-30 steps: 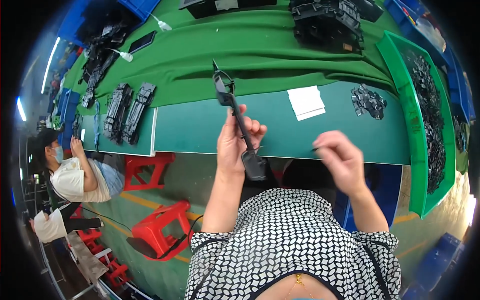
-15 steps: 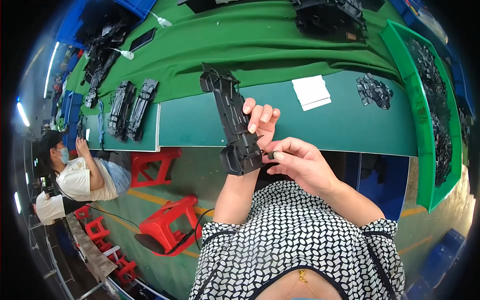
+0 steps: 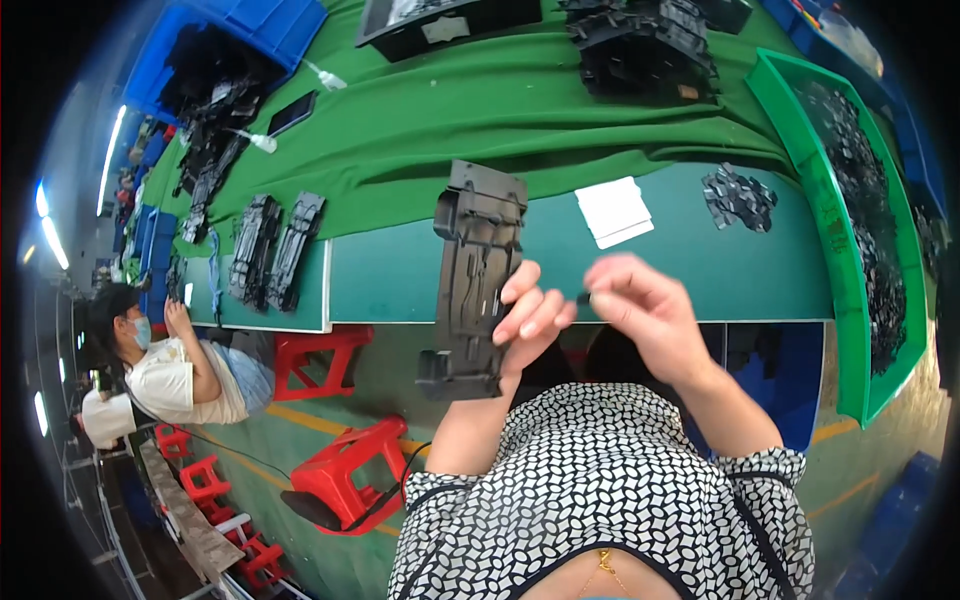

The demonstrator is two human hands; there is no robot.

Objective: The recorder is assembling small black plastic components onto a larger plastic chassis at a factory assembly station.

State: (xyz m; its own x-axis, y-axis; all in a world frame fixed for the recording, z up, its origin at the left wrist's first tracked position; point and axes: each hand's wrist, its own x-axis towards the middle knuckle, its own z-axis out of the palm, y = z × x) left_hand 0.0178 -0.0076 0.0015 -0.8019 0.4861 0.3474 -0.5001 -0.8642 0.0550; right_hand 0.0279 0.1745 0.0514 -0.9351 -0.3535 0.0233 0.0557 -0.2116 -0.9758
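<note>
Green cloth covers the workbench point(image 3: 560, 110), with a green tray point(image 3: 835, 250) of small black parts at its right end. A long black plastic panel point(image 3: 473, 280) is held up over the near edge, gripped at its lower half by the left hand point(image 3: 530, 315). The right hand point(image 3: 640, 310) is pinched shut just beside it; what is pinched cannot be told. The panel looks light, stiff and ribbed, best taken by its long edges.

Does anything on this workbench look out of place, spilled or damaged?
Nothing stands out. The left hand holds a long black plastic panel upright above the green bench; small black parts lie in a loose heap near white cards.
</note>
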